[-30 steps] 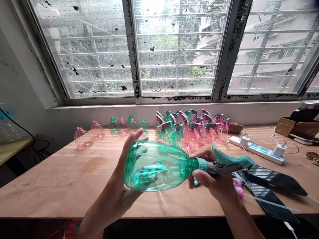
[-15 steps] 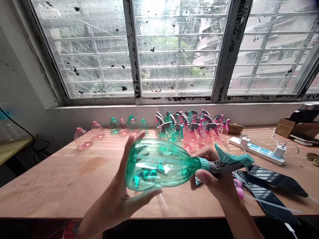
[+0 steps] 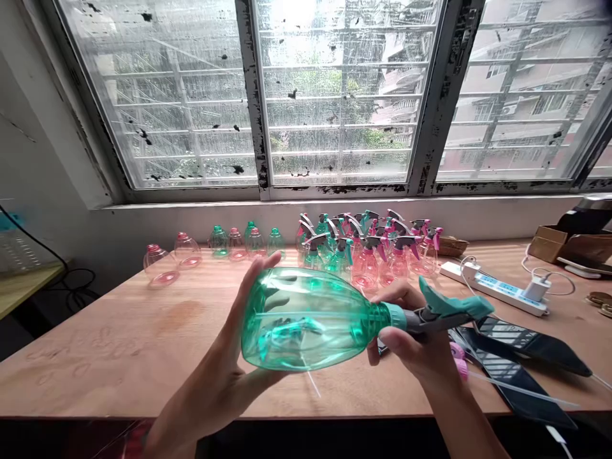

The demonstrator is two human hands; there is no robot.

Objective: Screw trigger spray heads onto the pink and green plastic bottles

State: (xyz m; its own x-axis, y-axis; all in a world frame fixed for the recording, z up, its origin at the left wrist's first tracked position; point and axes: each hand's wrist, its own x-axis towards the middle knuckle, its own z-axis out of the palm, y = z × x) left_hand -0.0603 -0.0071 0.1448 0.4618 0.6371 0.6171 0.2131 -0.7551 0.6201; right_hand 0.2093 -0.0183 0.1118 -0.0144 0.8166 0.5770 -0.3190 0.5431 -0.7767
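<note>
A clear green spray bottle (image 3: 310,293) lies sideways in the air above the table, its base to the left. My left hand (image 3: 220,376) is curved around the base end, fingers behind and thumb underneath. Thumb and fingers of my right hand (image 3: 423,360) close around the teal collar (image 3: 396,316) at the neck. The grey and teal spray head (image 3: 454,311) points right, above my right hand. A thin tube runs inside the bottle. Teal pieces show blurred through its wall; whether they lie behind it I cannot tell.
Several finished spray bottles (image 3: 367,261) stand crowded at the back. Left of them are several headless bottles, including a pink one (image 3: 160,264). A white power strip (image 3: 497,290), dark phones (image 3: 530,347), pink parts (image 3: 459,362) and a brown box (image 3: 545,245) occupy the right side.
The bottle has turned a little about its long axis and shifted slightly right with my right hand. My left thumb has slid back lower under the base.
</note>
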